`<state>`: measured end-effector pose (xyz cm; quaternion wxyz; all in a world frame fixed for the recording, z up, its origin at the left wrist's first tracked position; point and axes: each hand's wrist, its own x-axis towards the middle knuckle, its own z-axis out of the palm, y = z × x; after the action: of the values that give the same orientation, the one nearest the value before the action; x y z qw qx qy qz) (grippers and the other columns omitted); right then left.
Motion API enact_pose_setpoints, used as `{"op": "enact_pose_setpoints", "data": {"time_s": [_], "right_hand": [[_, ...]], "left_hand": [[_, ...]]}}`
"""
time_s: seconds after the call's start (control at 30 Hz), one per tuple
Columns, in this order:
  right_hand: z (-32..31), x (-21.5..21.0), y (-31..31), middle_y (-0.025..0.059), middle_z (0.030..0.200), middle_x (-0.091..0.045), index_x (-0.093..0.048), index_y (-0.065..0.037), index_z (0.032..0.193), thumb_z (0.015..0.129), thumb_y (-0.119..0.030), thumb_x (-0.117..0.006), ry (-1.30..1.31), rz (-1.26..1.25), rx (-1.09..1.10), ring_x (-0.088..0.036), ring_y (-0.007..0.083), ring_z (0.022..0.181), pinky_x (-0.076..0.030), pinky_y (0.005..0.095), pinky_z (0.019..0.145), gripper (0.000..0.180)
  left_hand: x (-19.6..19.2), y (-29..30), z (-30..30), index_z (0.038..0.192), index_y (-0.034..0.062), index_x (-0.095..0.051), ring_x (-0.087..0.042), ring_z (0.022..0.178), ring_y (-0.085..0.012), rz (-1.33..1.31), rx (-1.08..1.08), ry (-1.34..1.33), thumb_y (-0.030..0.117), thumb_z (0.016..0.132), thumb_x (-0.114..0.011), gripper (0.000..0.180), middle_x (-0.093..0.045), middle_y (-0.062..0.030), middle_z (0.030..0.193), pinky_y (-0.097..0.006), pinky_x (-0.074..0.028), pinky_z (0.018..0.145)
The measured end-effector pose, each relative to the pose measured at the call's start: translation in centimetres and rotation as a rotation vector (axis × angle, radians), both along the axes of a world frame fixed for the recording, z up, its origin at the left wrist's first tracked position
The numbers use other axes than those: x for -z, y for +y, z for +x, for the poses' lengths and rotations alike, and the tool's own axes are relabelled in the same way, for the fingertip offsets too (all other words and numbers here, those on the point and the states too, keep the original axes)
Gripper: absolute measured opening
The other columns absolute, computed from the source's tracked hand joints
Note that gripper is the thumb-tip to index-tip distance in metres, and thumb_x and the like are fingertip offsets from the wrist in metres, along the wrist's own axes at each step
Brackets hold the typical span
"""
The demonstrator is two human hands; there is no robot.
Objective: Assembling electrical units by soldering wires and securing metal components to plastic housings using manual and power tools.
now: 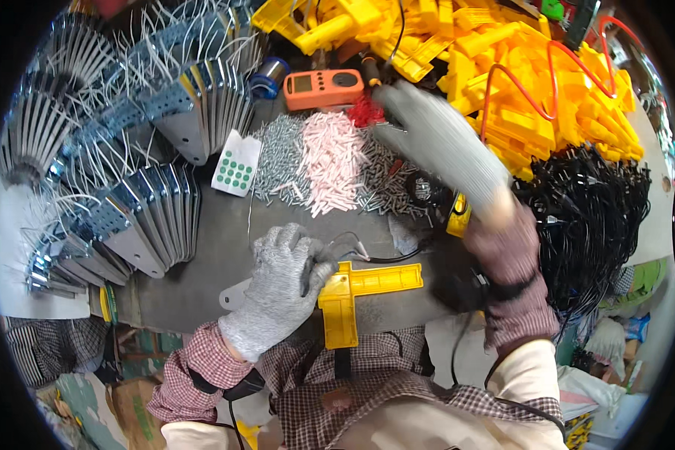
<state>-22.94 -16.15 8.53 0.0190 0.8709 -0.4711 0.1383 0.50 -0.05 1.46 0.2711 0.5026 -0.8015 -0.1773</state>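
My left hand (286,289), in a grey knit glove, is closed on the edge of a yellow plastic L-shaped housing (340,311) at the front of the table. A rounded metal tab (235,295) with a hole sticks out on the other side of this hand. Thin wires with a pale connector (362,251) and a black cable (401,257) lie just beyond the housing. My right hand (442,139), also gloved, is stretched over the back right of the table and smeared by motion. It is near a small heap of red pieces (365,112) and a black-and-orange handle (371,71).
Grey screws (277,154), pale pink sleeves (333,161) and darker screws (386,176) lie in heaps. Behind are an orange multimeter (323,89) and a wire spool (269,77). Metal brackets (154,217) stand left; yellow housings (514,112) and black cables (585,217) fill the right.
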Motion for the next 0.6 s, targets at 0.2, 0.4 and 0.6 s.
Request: {"op": "enact_pose_setpoints", "data": {"time_s": [0.2, 0.4, 0.6], "right_hand": [[-3.9, 4.0, 10.0, 0.0204, 0.104, -0.063, -0.062, 0.000, 0.107, 0.094, -0.030, -0.065, -0.226, 0.674, -0.382, -0.066, 0.0394, 0.095, -0.054, 0.0466, 0.083, 0.033], [-2.7, 1.7, 11.5, 0.0160, 0.085, -0.065, -0.064, -0.002, 0.101, 0.092, -0.017, -0.070, -0.207, 0.536, -0.148, -0.067, 0.0333, 0.077, -0.053, 0.0406, 0.070, 0.019], [-2.0, 2.3, 12.4, 0.0221, 0.089, -0.068, -0.059, -0.003, 0.116, 0.092, -0.022, -0.069, -0.271, 0.604, -0.083, -0.070, 0.0410, 0.083, -0.056, 0.0475, 0.071, 0.033]], "left_hand": [[-0.5, 0.0, 1.1, 0.111, 0.0079, -0.055, -0.056, 0.101, -0.0245, 0.503, 0.193, 0.551, 0.018, 0.091, -0.073, 0.028, -0.052, -0.0089, 0.103, -0.043, -0.039, 0.100], [-5.3, -2.1, -3.5, 0.106, 0.0082, -0.059, -0.064, 0.090, -0.0261, -0.102, 0.197, 0.048, 0.018, 0.082, -0.081, 0.033, -0.064, -0.0079, 0.097, -0.045, -0.043, 0.097], [-1.5, -1.5, -3.0, 0.101, 0.0072, -0.061, -0.065, 0.088, -0.0299, 0.062, 0.212, 0.239, 0.010, 0.082, -0.076, 0.025, -0.066, -0.0080, 0.091, -0.049, -0.046, 0.101]]}}
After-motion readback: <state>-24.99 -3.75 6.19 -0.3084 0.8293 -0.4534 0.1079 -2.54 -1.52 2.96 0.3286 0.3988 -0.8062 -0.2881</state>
